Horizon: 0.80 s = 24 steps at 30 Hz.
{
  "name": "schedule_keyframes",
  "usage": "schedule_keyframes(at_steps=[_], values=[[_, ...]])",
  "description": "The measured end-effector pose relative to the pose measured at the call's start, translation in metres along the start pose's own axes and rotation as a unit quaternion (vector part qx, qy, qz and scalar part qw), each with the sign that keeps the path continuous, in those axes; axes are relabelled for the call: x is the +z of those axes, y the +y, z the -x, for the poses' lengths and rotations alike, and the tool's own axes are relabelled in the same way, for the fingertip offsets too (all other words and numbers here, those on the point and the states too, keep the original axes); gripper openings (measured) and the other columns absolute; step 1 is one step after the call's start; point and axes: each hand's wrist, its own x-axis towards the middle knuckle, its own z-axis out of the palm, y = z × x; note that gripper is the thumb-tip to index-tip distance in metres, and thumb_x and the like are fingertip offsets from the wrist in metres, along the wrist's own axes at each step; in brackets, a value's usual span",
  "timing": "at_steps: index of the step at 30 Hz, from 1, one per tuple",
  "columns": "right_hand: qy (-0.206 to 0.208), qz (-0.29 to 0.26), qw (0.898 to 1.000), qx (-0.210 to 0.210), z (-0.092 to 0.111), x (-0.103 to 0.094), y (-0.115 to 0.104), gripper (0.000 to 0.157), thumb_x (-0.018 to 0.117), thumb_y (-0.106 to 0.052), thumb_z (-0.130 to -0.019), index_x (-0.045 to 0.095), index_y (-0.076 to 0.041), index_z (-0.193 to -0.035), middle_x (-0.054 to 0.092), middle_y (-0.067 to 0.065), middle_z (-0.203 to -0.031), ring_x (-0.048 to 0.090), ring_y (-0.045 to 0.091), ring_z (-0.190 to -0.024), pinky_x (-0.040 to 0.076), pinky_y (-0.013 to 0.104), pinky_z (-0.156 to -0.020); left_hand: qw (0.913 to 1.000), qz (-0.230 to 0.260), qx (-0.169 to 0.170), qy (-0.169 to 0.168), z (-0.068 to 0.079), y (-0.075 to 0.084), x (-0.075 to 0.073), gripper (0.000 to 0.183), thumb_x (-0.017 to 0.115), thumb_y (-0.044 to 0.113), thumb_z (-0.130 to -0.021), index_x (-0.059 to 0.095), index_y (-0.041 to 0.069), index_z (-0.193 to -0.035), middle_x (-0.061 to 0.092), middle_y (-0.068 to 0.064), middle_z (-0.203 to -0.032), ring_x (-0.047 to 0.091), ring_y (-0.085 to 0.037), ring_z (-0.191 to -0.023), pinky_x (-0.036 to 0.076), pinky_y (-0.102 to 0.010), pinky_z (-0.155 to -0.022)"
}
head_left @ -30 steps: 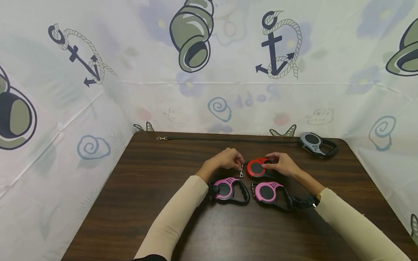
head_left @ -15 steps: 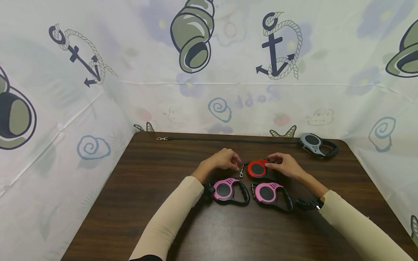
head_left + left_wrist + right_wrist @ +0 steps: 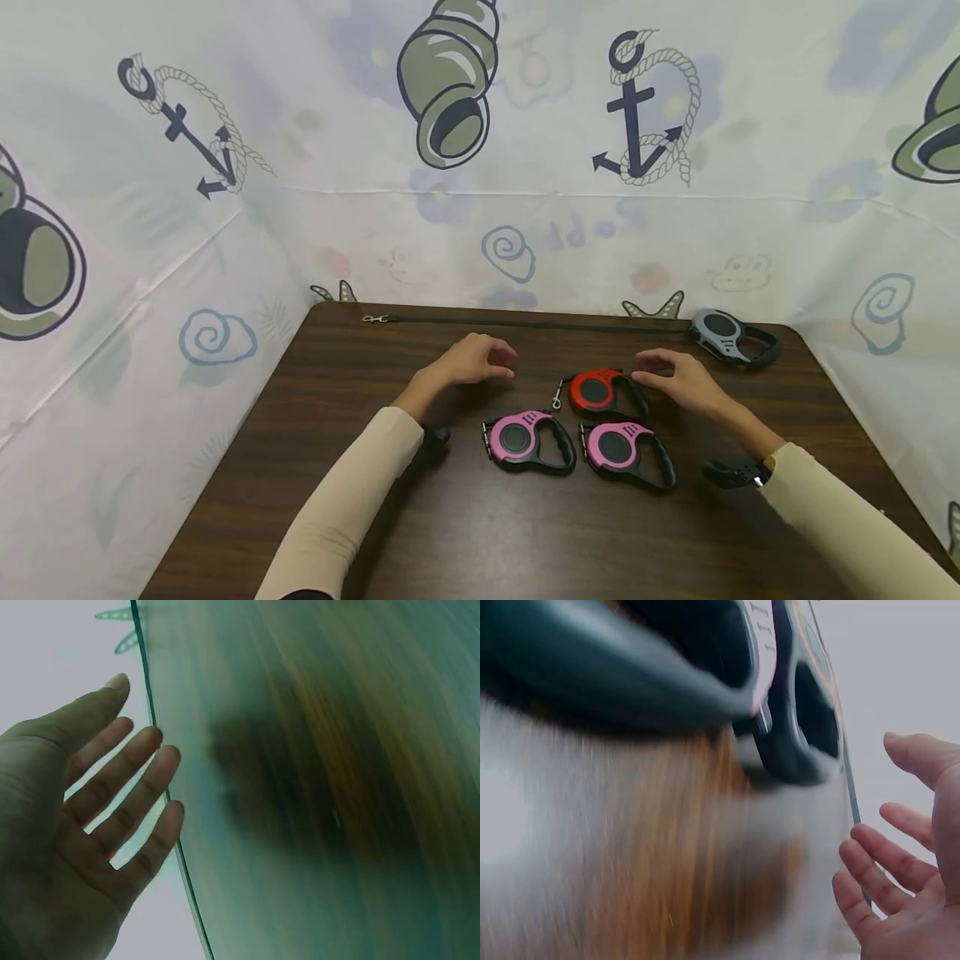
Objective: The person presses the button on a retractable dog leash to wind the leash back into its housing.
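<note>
Your left hand (image 3: 474,360) hangs above the table (image 3: 480,533), its fingers relaxed and spread with the thumb well apart from them, and it has hold of nothing. Your right hand (image 3: 678,381) is likewise loose and empty, thumb and fingers parted, just beside the handle end of the red leash reel (image 3: 595,389). That reel lies flat near the middle of the table, its handle toward your right and its small metal clip (image 3: 557,398) at its left, between your two hands. Nearer to you, two pink reels lie side by side, so a straight line from your body to the red one runs across them: the left pink reel (image 3: 514,437) and the right pink reel (image 3: 615,447), both with handles to the right. At the back right sits a gray reel (image 3: 720,325), its black strap (image 3: 532,323) drawn out along the far edge behind your hands to a silver clasp (image 3: 372,319) at the left. Behind the table hangs a patterned cloth (image 3: 337,217). The left wrist view is dim and blurred, so you cannot be sure what its dark patch on the wood is.
</note>
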Motion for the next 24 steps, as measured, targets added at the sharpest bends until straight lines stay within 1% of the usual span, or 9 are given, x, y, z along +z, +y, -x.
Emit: schedule_keyframes(at_steps=[3, 7, 10, 14, 17, 19, 22, 24], values=[[0.002, 0.02, 1.0, -0.003, 0.003, -0.008, 0.007, 0.056, 0.073, -0.033, -0.102, 0.06, 0.003, -0.143, 0.066, 0.027, -0.138, 0.065, 0.047, -0.124, 0.052, 0.061, -0.102, 0.9998, -0.005, -0.014, 0.017, 0.009, -0.012, -0.009, 0.041, 0.079, 0.027, -0.098, 0.072, 0.007, -0.133, 0.076, -0.008, -0.126, 0.071, -0.023, -0.117, 0.055, -0.042, -0.102], [0.012, 0.065, 0.998, -0.004, 0.007, -0.02, 0.016, 0.061, 0.074, -0.037, -0.101, 0.059, 0.002, -0.145, 0.063, 0.029, -0.141, 0.061, 0.049, -0.127, 0.05, 0.065, -0.102, 0.9983, -0.02, -0.034, 0.043, 0.023, -0.029, -0.022, 0.045, 0.077, 0.034, -0.099, 0.07, 0.009, -0.136, 0.072, -0.008, -0.134, 0.067, -0.027, -0.124, 0.053, -0.048, -0.105], [0.016, 0.093, 0.995, -0.006, 0.009, -0.028, 0.022, 0.064, 0.074, -0.039, -0.1, 0.058, 0.002, -0.146, 0.061, 0.031, -0.143, 0.057, 0.051, -0.131, 0.047, 0.067, -0.104, 0.997, -0.019, -0.043, 0.063, 0.034, -0.043, -0.031, 0.048, 0.078, 0.034, -0.099, 0.069, 0.009, -0.138, 0.069, -0.01, -0.138, 0.066, -0.031, -0.126, 0.052, -0.052, -0.106], [0.017, 0.12, 0.993, -0.015, 0.012, -0.037, 0.028, 0.067, 0.076, -0.038, -0.099, 0.056, 0.006, -0.147, 0.059, 0.033, -0.143, 0.055, 0.054, -0.131, 0.044, 0.07, -0.104, 0.9949, -0.012, -0.055, 0.084, 0.048, -0.064, -0.042, 0.05, 0.078, 0.032, -0.099, 0.067, 0.005, -0.139, 0.067, -0.014, -0.142, 0.062, -0.036, -0.131, 0.049, -0.055, -0.109], [0.018, 0.152, 0.988, -0.019, 0.013, -0.043, 0.033, 0.071, 0.076, -0.038, -0.099, 0.053, 0.008, -0.148, 0.055, 0.036, -0.146, 0.052, 0.057, -0.133, 0.042, 0.071, -0.106, 0.9925, -0.016, -0.065, 0.103, 0.056, -0.079, -0.051, 0.051, 0.078, 0.03, -0.099, 0.066, 0.003, -0.14, 0.065, -0.017, -0.143, 0.059, -0.04, -0.135, 0.046, -0.058, -0.111], [0.022, 0.176, 0.984, -0.021, 0.013, -0.047, 0.037, 0.073, 0.077, -0.038, -0.099, 0.052, 0.009, -0.149, 0.052, 0.037, -0.148, 0.049, 0.058, -0.135, 0.04, 0.072, -0.107, 0.99, -0.024, -0.075, 0.117, 0.06, -0.089, -0.056, 0.052, 0.078, 0.029, -0.099, 0.065, 0.003, -0.142, 0.062, -0.019, -0.146, 0.057, -0.041, -0.136, 0.045, -0.059, -0.112], [0.038, 0.203, 0.978, -0.027, 0.015, -0.054, 0.046, 0.074, 0.078, -0.036, -0.097, 0.052, 0.011, -0.148, 0.05, 0.039, -0.148, 0.047, 0.06, -0.134, 0.039, 0.073, -0.107, 0.9858, -0.04, -0.086, 0.139, 0.066, -0.104, -0.062, 0.055, 0.078, 0.028, -0.099, 0.062, 0.003, -0.145, 0.057, -0.022, -0.15, 0.054, -0.044, -0.138, 0.043, -0.061, -0.113], [0.05, 0.217, 0.974, -0.03, 0.016, -0.058, 0.052, 0.074, 0.079, -0.036, -0.097, 0.052, 0.012, -0.147, 0.05, 0.041, -0.147, 0.047, 0.062, -0.133, 0.04, 0.074, -0.105, 0.9833, -0.048, -0.096, 0.147, 0.069, -0.114, -0.065, 0.058, 0.078, 0.028, -0.099, 0.059, 0.003, -0.148, 0.053, -0.023, -0.154, 0.051, -0.045, -0.141, 0.039, -0.064, -0.115]])
